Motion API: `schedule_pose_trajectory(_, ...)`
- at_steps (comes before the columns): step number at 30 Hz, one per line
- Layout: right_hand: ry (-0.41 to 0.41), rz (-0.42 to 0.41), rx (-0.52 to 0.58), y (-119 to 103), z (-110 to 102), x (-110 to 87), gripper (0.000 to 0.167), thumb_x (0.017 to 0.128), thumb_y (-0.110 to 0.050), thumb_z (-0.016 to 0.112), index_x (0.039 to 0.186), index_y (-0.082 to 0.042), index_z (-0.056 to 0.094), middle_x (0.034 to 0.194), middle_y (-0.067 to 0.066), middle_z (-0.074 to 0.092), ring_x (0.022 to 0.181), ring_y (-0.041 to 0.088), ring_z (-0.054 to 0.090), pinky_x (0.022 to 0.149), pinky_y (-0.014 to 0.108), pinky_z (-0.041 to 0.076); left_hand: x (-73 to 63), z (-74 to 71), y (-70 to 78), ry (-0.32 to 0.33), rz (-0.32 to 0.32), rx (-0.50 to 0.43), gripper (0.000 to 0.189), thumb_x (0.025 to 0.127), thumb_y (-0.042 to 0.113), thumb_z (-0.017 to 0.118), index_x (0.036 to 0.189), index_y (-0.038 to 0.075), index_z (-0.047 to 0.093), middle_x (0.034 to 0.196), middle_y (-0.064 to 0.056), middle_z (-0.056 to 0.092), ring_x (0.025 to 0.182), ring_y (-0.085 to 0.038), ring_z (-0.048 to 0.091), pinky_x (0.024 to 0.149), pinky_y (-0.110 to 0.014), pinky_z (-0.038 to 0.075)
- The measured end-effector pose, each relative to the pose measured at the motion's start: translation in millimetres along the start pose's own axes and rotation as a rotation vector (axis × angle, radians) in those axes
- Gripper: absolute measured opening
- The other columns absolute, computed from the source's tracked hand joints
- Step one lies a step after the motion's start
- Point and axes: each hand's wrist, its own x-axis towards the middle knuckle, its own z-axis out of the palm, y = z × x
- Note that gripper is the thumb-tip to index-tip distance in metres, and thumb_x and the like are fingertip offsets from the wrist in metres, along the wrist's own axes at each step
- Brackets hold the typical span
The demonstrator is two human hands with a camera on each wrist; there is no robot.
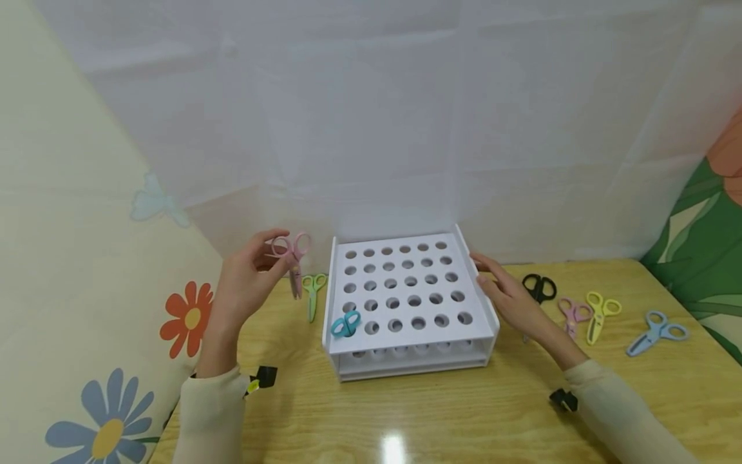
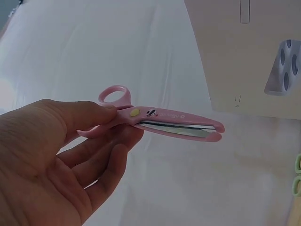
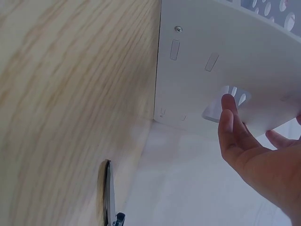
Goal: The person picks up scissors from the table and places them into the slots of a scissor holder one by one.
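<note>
Where fingers pinch: pink scissors (image 1: 292, 258), left hand (image 1: 246, 277).

Both forearms are covered by long cream-coloured sleeves reaching to the wrists. Left hand (image 1: 240, 283) and right hand (image 1: 510, 298) are bare, without gloves, rings or other jewellery. A small black device sits at each cuff; the left one carries a yellow-green marking.

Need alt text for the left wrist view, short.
A left hand holds pink scissors by the handle, thumb on top, with the shut blades pointing right over a white cloth. A corner of a white rack with round holes shows at the upper right edge.
</note>
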Motion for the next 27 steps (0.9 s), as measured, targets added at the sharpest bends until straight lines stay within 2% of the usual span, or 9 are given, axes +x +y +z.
schedule_pose_trajectory(6, -0.003, -0.001, -0.001, 1, 0, -0.2, 0.052, 0.112, -0.026, 0.041, 0.161, -0.017, 0.029, 0.148, 0.023, 0.044, 0.118, 0.041, 0.06, 0.09, 0.053, 0.05, -1.6, 0.6, 12.7, 0.045, 0.037, 0.001, 0.037, 0.095, 0.012, 0.075, 0.131, 0.013, 0.067, 0.104, -0.005, 0.07, 0.09, -0.022, 0.072, 0.077, -0.015, 0.052)
schedule_pose_trajectory(13, -0.004, 0.014, 0.0, 0, 0, 0.2, 0.052, 0.112, -0.027, 0.041, 0.162, -0.019, 0.029, 0.149, 0.022, 0.042, 0.118, 0.041, 0.06, 0.09, 0.052, 0.05, -4.1, 4.0, 26.0, 0.028, 0.084, 0.0, 0.036, 0.092, 0.011, 0.077, 0.127, 0.011, 0.07, 0.104, -0.004, 0.071, 0.091, -0.02, 0.072, 0.082, -0.018, 0.053)
schedule_pose_trajectory(17, -0.003, 0.016, -0.004, 0, 0, 0.4, 0.052, 0.112, -0.027, 0.042, 0.162, -0.02, 0.029, 0.15, 0.022, 0.042, 0.118, 0.041, 0.06, 0.09, 0.053, 0.05, -5.2, 5.8, 33.2, 0.039, 0.113, 0.014, 0.036, 0.091, 0.011, 0.078, 0.127, 0.012, 0.071, 0.103, -0.001, 0.072, 0.09, -0.017, 0.071, 0.08, -0.018, 0.052)
schedule_pose_trajectory(22, -0.002, 0.016, -0.007, -1, 0, 0.6, 0.052, 0.112, -0.027, 0.041, 0.162, -0.019, 0.029, 0.149, 0.022, 0.043, 0.117, 0.041, 0.06, 0.09, 0.053, 0.05, -6.6, 5.6, 43.9, 0.085, 0.158, 0.032, 0.036, 0.089, 0.011, 0.081, 0.124, 0.012, 0.072, 0.099, 0.001, 0.073, 0.086, -0.013, 0.069, 0.079, -0.018, 0.049)
schedule_pose_trajectory(24, -0.003, 0.015, -0.006, -2, 0, 0.4, 0.052, 0.112, -0.027, 0.041, 0.162, -0.019, 0.029, 0.149, 0.022, 0.043, 0.116, 0.041, 0.06, 0.09, 0.053, 0.05, -7.1, 6.1, 47.8, 0.106, 0.174, 0.02, 0.036, 0.088, 0.01, 0.082, 0.123, 0.011, 0.072, 0.099, 0.002, 0.073, 0.085, -0.012, 0.069, 0.08, -0.018, 0.049)
schedule_pose_trajectory(27, -0.003, 0.016, -0.006, -2, 0, 0.1, 0.052, 0.112, -0.027, 0.041, 0.162, -0.019, 0.029, 0.149, 0.022, 0.043, 0.116, 0.04, 0.06, 0.09, 0.053, 0.05, -7.5, 8.5, 53.6, 0.131, 0.204, -0.048, 0.038, 0.086, 0.007, 0.083, 0.123, 0.009, 0.072, 0.101, 0.002, 0.074, 0.085, -0.012, 0.069, 0.083, -0.019, 0.051)
